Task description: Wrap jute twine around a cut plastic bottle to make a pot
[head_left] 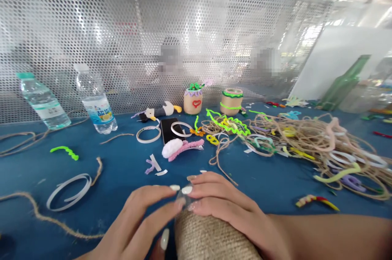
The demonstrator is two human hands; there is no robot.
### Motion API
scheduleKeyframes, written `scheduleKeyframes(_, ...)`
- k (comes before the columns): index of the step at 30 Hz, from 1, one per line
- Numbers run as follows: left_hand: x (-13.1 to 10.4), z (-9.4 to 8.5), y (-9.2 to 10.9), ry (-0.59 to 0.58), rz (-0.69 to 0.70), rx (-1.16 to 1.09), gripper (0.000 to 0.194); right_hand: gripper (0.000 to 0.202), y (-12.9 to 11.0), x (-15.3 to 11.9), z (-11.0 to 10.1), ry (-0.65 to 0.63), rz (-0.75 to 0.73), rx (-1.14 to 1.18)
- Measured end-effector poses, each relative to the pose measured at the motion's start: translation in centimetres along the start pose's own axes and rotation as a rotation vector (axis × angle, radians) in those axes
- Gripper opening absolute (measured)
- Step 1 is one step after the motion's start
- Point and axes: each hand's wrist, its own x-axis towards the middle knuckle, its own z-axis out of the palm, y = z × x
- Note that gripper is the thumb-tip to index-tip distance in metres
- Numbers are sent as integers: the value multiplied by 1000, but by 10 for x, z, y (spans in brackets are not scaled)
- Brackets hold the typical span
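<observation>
A burlap-wrapped object (214, 237) with a clear, see-through end lies at the bottom centre, pointing away from me. My right hand (225, 200) is laid over its top and right side, fingers close together and curled round it near the clear end. From the left, my left hand (143, 219) has its fingertips on that clear end, and its thumb shows lower down beside the burlap. The underside of the object is hidden.
Tangled twine (306, 133) and fuzzy wires cover the right. Further back stand two decorated jars (192, 102), (231, 102), plastic bottles (45, 104), (97, 106) and a green glass bottle (343, 84). A phone (171, 129), tape rolls (148, 134) and a clear coil (70, 192) lie about.
</observation>
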Motion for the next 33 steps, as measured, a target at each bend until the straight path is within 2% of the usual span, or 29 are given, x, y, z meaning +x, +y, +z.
scheduleKeyframes(2,9,-1,-1,-7,-9,-37,43,56,-2,0,3,105,91,7)
scheduleKeyframes(3,12,-1,-2,-10,1,-61,43,56,-2,0,4,119,102,11)
scheduleKeyframes(6,13,-3,-3,17,60,-112,37,54,0,-2,7,20,14,7)
scheduleKeyframes(8,10,-3,-3,38,72,-121,35,50,-2,-3,10,66,71,-17)
scheduleKeyframes(11,8,-2,-2,15,-3,-131,38,43,-14,-2,16,203,228,-67)
scheduleKeyframes(14,11,-1,-2,1,-79,-178,41,42,-22,1,14,195,235,-102)
scheduleKeyframes(17,12,-1,-3,-22,-79,-234,43,40,-18,7,1,108,209,-122)
scheduleKeyframes(22,11,-3,-9,-167,-56,-402,56,30,-12,23,-28,-23,56,-195)
scheduleKeyframes(24,14,-5,-10,-220,-42,-475,64,38,-19,28,-34,-98,114,-288)
scheduleKeyframes(28,22,-7,-6,-260,-12,-536,74,76,-34,32,-41,-346,273,-437)
scheduleKeyframes(33,37,1,3,-213,7,-526,72,71,-34,29,-59,-592,267,-478)
